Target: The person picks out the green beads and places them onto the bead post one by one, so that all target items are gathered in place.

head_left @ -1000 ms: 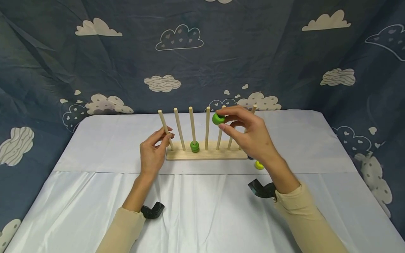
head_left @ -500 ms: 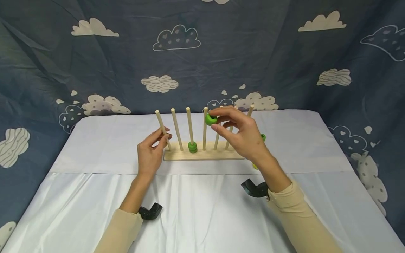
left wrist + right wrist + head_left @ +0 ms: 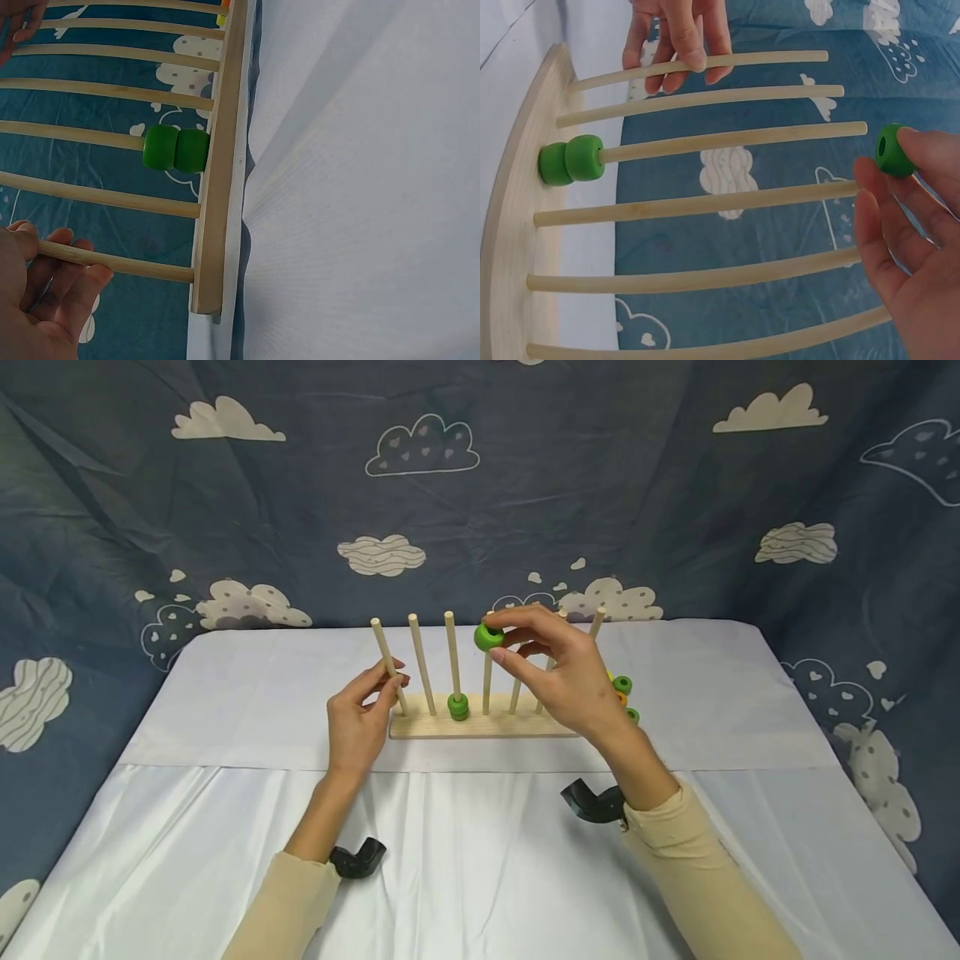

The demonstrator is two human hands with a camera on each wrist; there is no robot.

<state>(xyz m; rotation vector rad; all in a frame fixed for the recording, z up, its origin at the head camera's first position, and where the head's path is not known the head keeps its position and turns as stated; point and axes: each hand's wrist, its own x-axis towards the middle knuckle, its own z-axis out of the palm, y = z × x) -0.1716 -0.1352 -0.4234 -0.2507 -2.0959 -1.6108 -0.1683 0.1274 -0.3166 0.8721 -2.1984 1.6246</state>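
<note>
A wooden base (image 3: 495, 727) carries a row of upright pegs. Two green beads (image 3: 458, 707) are stacked at the foot of the third peg from the left. My left hand (image 3: 358, 722) pinches the leftmost peg (image 3: 142, 266) between thumb and fingers, around its middle. Another green bead (image 3: 489, 637) is pinched between the thumb and fingers of my right hand (image 3: 566, 672). In the right wrist view that bead (image 3: 895, 151) is near the tip of the third peg (image 3: 780, 138), apart from it, its hole showing. The right hand hides parts of the right-hand pegs.
Loose green, orange and yellow beads (image 3: 622, 685) lie right of the base, partly hidden behind the right hand. A white cloth (image 3: 465, 852) covers the table. Behind it hangs a dark blue curtain (image 3: 570, 485) with cloud prints.
My right hand has moved left along the row, carrying the green bead toward the third peg. More loose beads show at the right. The left hand keeps its grip on the leftmost peg.
</note>
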